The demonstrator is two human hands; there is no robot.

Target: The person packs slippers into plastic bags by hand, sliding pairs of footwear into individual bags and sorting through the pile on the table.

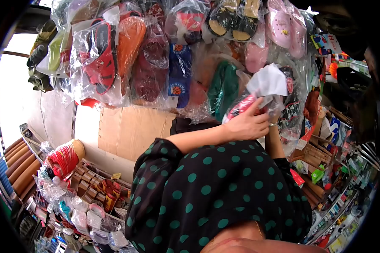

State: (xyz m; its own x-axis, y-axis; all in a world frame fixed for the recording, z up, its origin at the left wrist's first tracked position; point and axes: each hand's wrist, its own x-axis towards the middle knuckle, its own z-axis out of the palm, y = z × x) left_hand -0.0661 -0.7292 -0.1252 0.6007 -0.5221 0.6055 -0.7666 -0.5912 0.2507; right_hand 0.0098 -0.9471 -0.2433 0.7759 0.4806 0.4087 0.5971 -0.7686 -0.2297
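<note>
In front of my chest, my left hand reaches across with its fingers closed on a slipper in a clear plastic bag. The bagged slipper is red with white lettering. A white sheet-like piece stands up just above my fingers; whether it belongs to the same bag I cannot tell. My right hand rises behind the left, with a bracelet at its wrist. Its fingers are hidden by the left hand and the plastic. Close by hang a green bagged shoe and black patterned footwear.
Rows of bagged footwear hang overhead, among them an orange slipper, a blue slipper and pink clogs. Brown rolls and a red rope spool stand left. A cardboard sheet hangs behind. Crowded shelves fill the right.
</note>
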